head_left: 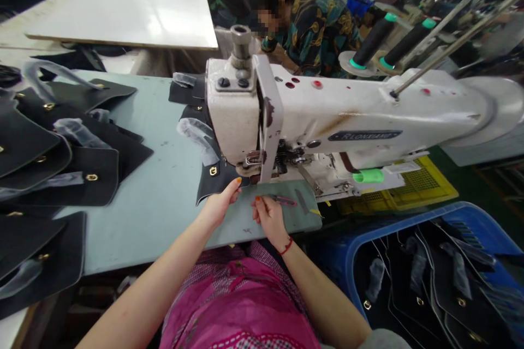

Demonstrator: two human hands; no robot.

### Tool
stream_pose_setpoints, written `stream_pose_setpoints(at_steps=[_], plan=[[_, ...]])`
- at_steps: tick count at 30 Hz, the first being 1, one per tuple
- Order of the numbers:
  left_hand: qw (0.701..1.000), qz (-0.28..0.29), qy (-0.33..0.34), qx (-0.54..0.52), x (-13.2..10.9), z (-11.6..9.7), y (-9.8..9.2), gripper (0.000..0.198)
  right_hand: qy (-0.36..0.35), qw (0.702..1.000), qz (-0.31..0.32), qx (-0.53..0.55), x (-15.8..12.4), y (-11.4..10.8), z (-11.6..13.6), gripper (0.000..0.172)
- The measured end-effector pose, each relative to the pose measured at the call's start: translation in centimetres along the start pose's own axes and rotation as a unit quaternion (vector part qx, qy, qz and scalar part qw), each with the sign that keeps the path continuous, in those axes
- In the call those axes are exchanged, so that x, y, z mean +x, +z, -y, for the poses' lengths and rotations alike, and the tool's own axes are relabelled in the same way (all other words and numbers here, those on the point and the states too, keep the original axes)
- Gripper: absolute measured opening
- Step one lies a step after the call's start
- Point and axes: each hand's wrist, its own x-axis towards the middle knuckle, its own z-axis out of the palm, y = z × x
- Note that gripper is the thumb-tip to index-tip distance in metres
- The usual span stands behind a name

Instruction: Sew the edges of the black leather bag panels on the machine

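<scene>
A black leather bag panel (223, 179) lies partly under the head of a white sewing machine (233, 114). It bears a gold clasp and a handle wrapped in clear plastic (198, 139). My left hand (223, 203) pinches the panel's near edge, thumb on top, just left of the presser foot. On the table to the right, my right hand (269, 219) is closed, fingertips together; whatever it may hold is too small to make out. Just beyond those fingers lies a pair of pink-handled thread snips (282, 200). The machine head hides the panel's far right part.
Similar black panels (96, 174) are piled along the table's left side. A blue basket (352, 251) of more panels stands at lower right, near a yellow crate (438, 180). Thread spools (374, 41) rise above the machine. A person (315, 27) bends behind it.
</scene>
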Motion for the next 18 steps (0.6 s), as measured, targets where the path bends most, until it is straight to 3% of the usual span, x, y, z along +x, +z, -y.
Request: stream_pose_setpoints(at_steps=[3, 8, 18], plan=[[1.000, 0.000, 0.003, -0.003, 0.4, -0.7, 0.1, 0.045, -0.029, 0.991, 0.019, -0.126, -0.5, 0.2, -2.5, 0.038], [1.000, 0.005, 0.027, -0.009, 0.8, -1.8, 0.2, 0.040, -0.115, 0.941, 0.039, -0.316, -1.1, 0.8, -4.3, 0.032], [1.000, 0.006, 0.012, -0.010, 1.9, -2.1, -0.1, 0.041, -0.142, 0.912, 0.040, -0.383, -1.1, 0.8, -4.1, 0.033]])
